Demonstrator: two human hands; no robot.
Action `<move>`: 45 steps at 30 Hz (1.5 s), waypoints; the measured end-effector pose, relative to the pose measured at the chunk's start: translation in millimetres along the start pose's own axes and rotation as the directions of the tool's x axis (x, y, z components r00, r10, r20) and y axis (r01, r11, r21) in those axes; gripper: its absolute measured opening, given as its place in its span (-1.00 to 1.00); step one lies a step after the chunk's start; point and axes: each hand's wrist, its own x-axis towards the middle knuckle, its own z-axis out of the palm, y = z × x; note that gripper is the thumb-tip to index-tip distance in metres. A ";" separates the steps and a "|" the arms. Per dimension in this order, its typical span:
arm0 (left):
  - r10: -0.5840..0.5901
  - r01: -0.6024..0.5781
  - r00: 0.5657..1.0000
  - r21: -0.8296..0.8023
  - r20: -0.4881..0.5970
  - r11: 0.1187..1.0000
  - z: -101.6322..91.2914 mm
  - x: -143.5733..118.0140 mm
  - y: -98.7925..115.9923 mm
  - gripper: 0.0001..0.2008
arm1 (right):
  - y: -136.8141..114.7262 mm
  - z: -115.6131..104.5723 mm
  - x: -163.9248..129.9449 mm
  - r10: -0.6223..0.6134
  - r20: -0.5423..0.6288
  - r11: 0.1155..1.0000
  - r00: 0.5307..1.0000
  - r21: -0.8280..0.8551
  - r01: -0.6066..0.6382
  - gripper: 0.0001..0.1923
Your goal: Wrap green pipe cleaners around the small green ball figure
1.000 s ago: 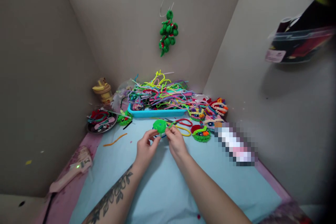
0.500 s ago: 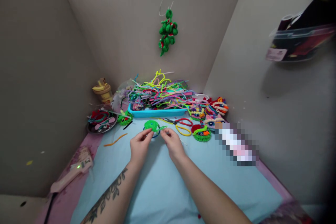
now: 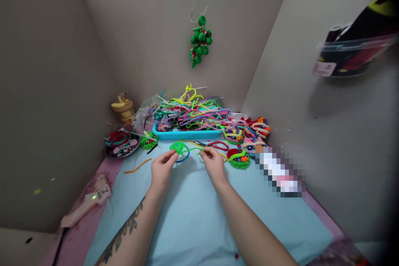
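Observation:
Pinched in the fingers of my left hand is a flat, round green pipe-cleaner piece, held above the light blue cloth. A green strand runs from it to the right, and my right hand grips its far end between thumb and fingertips. Below the round piece shows part of a blue ring; whether it is joined to the green piece I cannot tell. Scissors with red and yellow handles lie just behind my right hand, partly covered by it.
A blue tray heaped with pipe cleaners stands at the back. Finished fuzzy pieces sit to the right. At left are a metal bowl, an orange pipe cleaner and a glue gun. Grey partitions enclose the table.
My hands have moved apart, the right one shifting rightward, and the green strand is now stretched longer between them. The round piece has moved slightly left. The camera view has tilted slightly.

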 end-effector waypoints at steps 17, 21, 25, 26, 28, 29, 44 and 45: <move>-0.034 0.030 0.984 0.028 0.175 0.999 7.5 -8.0 -2.9 -0.73 | -3.9 14.7 -13.4 0.153 0.219 0.939 0.964 0.271 -0.210 -0.84; -0.062 0.066 0.976 -0.008 0.208 0.998 7.9 -8.8 -2.4 -0.74 | -6.8 16.1 -14.2 0.214 0.348 0.879 0.913 0.339 -0.336 -0.64; -0.069 0.072 0.974 -0.009 0.215 0.997 8.1 -8.6 -3.2 -0.74 | -15.1 17.0 -19.2 0.129 0.486 0.875 0.864 0.354 -0.330 -0.66; -0.068 0.072 0.976 -0.009 0.208 0.997 8.2 -8.4 -3.4 -0.74 | -16.5 17.0 -20.7 0.095 0.508 0.892 0.856 0.338 -0.299 -0.67; -0.067 0.071 0.979 -0.014 0.190 0.997 8.6 -8.0 -4.1 -0.73 | -17.4 17.2 -23.3 0.047 0.528 0.926 0.848 0.295 -0.235 -0.65; -0.066 0.070 0.981 -0.017 0.185 0.997 8.8 -7.8 -4.6 -0.72 | -16.7 17.6 -24.2 0.039 0.523 0.938 0.852 0.275 -0.212 -0.62; -0.096 0.102 0.985 -0.030 0.142 0.994 11.0 -7.6 -6.7 -0.71 | -3.9 30.2 -28.9 0.079 0.342 0.944 0.936 0.277 -0.180 -0.77; -0.099 0.105 0.985 -0.036 0.143 0.994 11.1 -7.7 -6.9 -0.71 | -2.5 30.7 -28.6 0.065 0.333 0.955 0.941 0.252 -0.155 -0.78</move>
